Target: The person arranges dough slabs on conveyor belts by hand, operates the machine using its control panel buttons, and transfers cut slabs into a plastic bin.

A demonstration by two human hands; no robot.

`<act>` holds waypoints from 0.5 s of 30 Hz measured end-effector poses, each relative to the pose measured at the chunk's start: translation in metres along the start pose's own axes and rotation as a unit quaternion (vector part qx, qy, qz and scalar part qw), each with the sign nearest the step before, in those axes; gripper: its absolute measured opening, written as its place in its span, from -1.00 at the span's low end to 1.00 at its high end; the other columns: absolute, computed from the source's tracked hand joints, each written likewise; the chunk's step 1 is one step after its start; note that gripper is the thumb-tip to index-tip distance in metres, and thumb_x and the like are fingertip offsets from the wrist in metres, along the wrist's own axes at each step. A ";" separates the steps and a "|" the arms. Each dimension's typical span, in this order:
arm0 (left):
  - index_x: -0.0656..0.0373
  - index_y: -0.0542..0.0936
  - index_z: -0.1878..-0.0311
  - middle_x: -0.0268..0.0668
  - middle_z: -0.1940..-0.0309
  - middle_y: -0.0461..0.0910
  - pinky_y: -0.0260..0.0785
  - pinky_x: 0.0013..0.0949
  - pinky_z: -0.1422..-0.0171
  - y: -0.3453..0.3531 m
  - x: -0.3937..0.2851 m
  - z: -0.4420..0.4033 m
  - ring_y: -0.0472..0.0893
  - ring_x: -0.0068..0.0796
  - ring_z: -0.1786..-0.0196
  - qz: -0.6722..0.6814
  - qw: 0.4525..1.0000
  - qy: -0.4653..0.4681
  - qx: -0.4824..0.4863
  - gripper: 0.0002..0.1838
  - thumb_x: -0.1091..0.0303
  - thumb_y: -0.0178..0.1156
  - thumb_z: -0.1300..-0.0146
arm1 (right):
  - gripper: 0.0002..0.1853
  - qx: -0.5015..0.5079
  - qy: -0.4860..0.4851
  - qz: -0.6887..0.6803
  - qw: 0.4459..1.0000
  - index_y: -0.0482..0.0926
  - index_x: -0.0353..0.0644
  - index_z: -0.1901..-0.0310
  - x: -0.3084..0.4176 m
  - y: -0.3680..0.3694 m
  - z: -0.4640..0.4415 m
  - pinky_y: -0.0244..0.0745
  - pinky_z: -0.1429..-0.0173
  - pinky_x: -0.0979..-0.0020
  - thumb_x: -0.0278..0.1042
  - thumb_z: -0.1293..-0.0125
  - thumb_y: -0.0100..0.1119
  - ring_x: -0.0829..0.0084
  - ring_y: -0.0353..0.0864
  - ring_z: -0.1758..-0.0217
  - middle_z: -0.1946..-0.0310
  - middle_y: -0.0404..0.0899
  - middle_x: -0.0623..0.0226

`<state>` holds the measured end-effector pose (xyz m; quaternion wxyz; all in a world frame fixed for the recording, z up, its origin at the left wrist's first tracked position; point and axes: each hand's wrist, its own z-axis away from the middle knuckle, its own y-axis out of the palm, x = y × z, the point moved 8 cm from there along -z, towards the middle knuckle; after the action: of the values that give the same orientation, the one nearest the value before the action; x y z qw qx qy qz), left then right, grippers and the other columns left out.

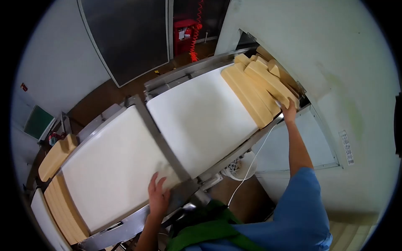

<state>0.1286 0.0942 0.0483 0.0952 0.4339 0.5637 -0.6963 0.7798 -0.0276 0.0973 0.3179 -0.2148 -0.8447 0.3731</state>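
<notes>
My right hand (289, 111) reaches to the far right end of the white belt (201, 117), its fingers on the near end of a long tan foam piece (268, 79). That piece lies on top of a pile of similar pieces beside a wall opening. A wide tan piece (247, 98) lies flat across the belt to its left. Over the near edge of the left belt (113, 167), my left hand (158, 195) is held with fingers apart and nothing in it.
At the left end lie more tan pieces (65, 211), with a curved one (57, 157) behind them. Metal rails (119, 228) edge the belts. A white bucket (240, 166) and a white cable (247, 171) are below the near side. A red cabinet (183, 37) stands behind.
</notes>
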 end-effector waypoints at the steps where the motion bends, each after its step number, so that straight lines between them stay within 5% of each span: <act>1: 0.13 0.43 -0.13 -0.07 -0.32 0.19 0.17 -0.10 -0.34 0.027 -0.019 -0.019 0.24 0.04 -0.32 0.024 0.999 0.019 0.040 -0.55 0.50 0.18 -0.13 | -0.46 0.004 -0.001 0.003 1.000 0.38 -0.25 -0.18 -0.014 0.002 -0.020 0.36 -0.21 0.19 -0.30 -0.17 0.26 0.01 0.44 -0.16 -0.12 0.43 -0.04; 4: 0.12 0.44 -0.11 -0.10 -0.29 0.24 0.20 -0.12 -0.32 0.092 -0.082 -0.076 0.30 -0.01 -0.29 0.053 0.991 0.080 0.090 -0.58 0.48 0.18 -0.14 | -0.44 -0.015 -0.093 0.051 0.994 0.33 -0.25 -0.23 -0.030 0.008 -0.079 0.35 -0.20 0.14 -0.23 -0.24 0.17 -0.02 0.39 -0.20 -0.19 0.37 -0.06; 6: 0.12 0.45 -0.10 -0.11 -0.26 0.28 0.22 -0.13 -0.31 0.133 -0.126 -0.109 0.32 -0.04 -0.28 0.058 0.986 0.120 0.096 -0.60 0.49 0.17 -0.14 | -0.35 0.180 0.111 0.037 0.977 0.24 -0.24 -0.30 -0.072 0.041 -0.113 0.28 -0.28 0.13 -0.05 -0.27 0.11 -0.05 0.28 -0.29 -0.30 0.21 -0.09; 7: 0.12 0.44 -0.10 -0.12 -0.26 0.27 0.23 -0.13 -0.30 0.152 -0.147 -0.124 0.33 -0.05 -0.27 0.081 0.980 0.138 0.118 -0.60 0.48 0.17 -0.16 | -0.21 0.154 0.085 0.122 0.977 0.21 -0.23 -0.32 -0.078 0.045 -0.126 0.20 -0.34 0.14 0.17 -0.21 0.11 0.00 0.29 -0.30 -0.30 0.25 -0.03; 8: 0.12 0.44 -0.10 -0.14 -0.27 0.26 0.23 -0.12 -0.29 0.170 -0.166 -0.139 0.34 -0.05 -0.25 0.103 0.973 0.157 0.138 -0.61 0.46 0.17 -0.17 | -0.21 0.157 0.083 0.122 0.976 0.21 -0.23 -0.32 -0.087 0.055 -0.137 0.20 -0.34 0.14 0.17 -0.21 0.11 0.00 0.29 -0.30 -0.30 0.25 -0.03; 10: 0.12 0.43 -0.11 -0.15 -0.27 0.25 0.24 -0.11 -0.28 0.195 -0.194 -0.166 0.35 -0.06 -0.24 0.108 0.969 0.171 0.141 -0.60 0.46 0.17 -0.17 | -0.09 0.174 0.066 -0.010 0.982 0.22 -0.22 -0.32 -0.088 0.073 -0.158 0.20 -0.34 0.17 0.28 -0.08 0.21 0.08 0.40 -0.22 -0.21 0.39 0.03; 12: 0.12 0.42 -0.13 -0.16 -0.27 0.24 0.24 -0.10 -0.27 0.212 -0.207 -0.186 0.36 -0.06 -0.23 0.113 0.966 0.184 0.144 -0.58 0.45 0.18 -0.17 | -0.07 0.161 0.119 0.000 0.980 0.29 -0.20 -0.30 -0.103 0.085 -0.180 0.19 -0.33 0.24 0.30 0.00 0.28 0.17 0.43 -0.18 -0.14 0.46 0.08; 15: 0.10 0.40 -0.14 -0.15 -0.26 0.23 0.24 -0.10 -0.26 0.223 -0.213 -0.209 0.36 -0.04 -0.21 0.115 0.967 0.180 0.136 -0.58 0.40 0.16 -0.20 | -0.17 0.317 0.133 -0.108 0.933 0.40 -0.19 -0.22 -0.050 0.097 -0.175 0.25 -0.28 0.31 0.22 0.00 0.32 0.26 0.42 -0.17 -0.14 0.44 0.11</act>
<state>0.4996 0.1225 0.0457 0.0118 0.6227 0.4177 -0.6615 0.9497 0.0904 0.0948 0.5178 -0.0577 -0.6503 0.5529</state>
